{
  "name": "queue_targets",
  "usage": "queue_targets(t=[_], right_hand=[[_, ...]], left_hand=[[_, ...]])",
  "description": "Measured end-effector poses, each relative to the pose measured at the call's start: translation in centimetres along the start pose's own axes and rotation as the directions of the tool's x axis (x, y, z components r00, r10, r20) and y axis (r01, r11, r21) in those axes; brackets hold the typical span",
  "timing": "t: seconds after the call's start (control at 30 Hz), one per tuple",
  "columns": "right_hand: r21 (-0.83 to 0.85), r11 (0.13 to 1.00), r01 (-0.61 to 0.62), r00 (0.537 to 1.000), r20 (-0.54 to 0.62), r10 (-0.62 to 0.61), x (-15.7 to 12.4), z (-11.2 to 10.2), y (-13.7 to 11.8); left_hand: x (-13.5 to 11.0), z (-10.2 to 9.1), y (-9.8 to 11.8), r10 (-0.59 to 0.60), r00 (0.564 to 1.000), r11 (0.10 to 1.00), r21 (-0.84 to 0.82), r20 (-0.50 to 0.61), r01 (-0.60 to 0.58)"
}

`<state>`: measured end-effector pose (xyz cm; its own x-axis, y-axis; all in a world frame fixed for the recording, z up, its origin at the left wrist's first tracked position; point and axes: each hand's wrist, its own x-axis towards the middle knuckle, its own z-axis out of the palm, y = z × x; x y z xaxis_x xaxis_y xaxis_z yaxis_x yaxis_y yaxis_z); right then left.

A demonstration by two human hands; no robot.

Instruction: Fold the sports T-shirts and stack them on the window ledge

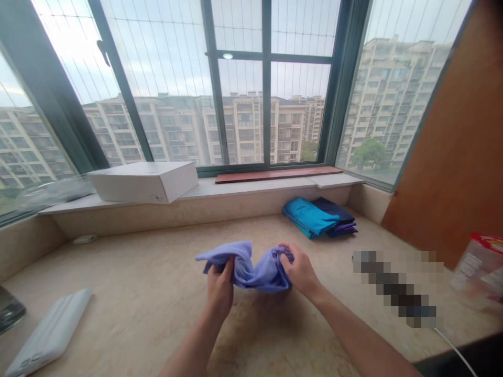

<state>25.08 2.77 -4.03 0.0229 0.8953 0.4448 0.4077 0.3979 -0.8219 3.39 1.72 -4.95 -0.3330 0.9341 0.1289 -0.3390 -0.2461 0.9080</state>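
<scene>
A piece of lavender-blue cloth (263, 272) hangs bunched between my two hands, a little above the stone counter (165, 283). My left hand (220, 285) grips its left part, thumb on top, with a flap sticking out past the fingers. At the other end my right hand (301, 267) pinches a gathered fold. The cloth sags in the middle, and its full shape cannot be made out. Beyond the right hand lie folded fabrics: a bright blue one (310, 214) beside a dark navy one (334, 209), with a purple edge showing.
On the window ledge sit a white box (141, 180) and a reddish board (279, 174). A white power bank-like block (51, 332) lies at the left. At the right are a blurred-out object (396, 288) with a white cable (458, 348) and a clear red-lidded container (479, 267).
</scene>
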Motion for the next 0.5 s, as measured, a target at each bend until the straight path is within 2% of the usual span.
queue_targets(t=[0.03,0.07,0.1,0.17,0.23,0.33,0.4,0.5], right_hand=[[-0.010,0.999,0.041,0.998,-0.039,-0.041,-0.1,0.1,0.1],[0.003,0.996,0.090,0.996,-0.004,-0.090,-0.3,0.2,0.0],[0.034,0.991,0.133,0.987,0.090,-0.135,-0.6,0.5,-0.1],[0.095,0.983,0.156,0.934,0.309,-0.178,-1.5,1.1,-0.6],[0.108,0.985,0.137,0.896,0.410,-0.170,-2.1,1.7,-1.1],[0.187,0.979,0.078,0.919,0.367,-0.143,-1.9,1.5,-1.7],[0.317,0.948,-0.028,0.946,0.316,-0.078,-1.2,0.5,-1.8],[0.470,0.859,-0.204,0.969,0.224,0.107,0.3,-1.3,-1.3]], left_hand=[[0.1,0.0,0.2,-0.004,0.999,0.999,-0.049,-0.046,0.002],[0.0,0.0,0.4,-0.021,0.997,0.996,-0.087,-0.068,0.015],[-0.2,0.1,0.4,-0.046,0.997,0.994,-0.105,-0.059,0.040],[-0.8,0.4,0.3,-0.094,0.995,0.992,-0.075,0.029,0.096],[-1.5,0.8,0.1,-0.139,0.978,0.990,-0.004,0.156,0.142],[-2.2,1.2,0.6,-0.199,0.950,0.980,0.035,0.240,0.196],[-2.0,1.4,1.5,-0.249,0.947,0.968,0.011,0.202,0.252],[-1.1,1.5,3.2,-0.284,0.956,0.956,-0.055,0.080,0.288]])
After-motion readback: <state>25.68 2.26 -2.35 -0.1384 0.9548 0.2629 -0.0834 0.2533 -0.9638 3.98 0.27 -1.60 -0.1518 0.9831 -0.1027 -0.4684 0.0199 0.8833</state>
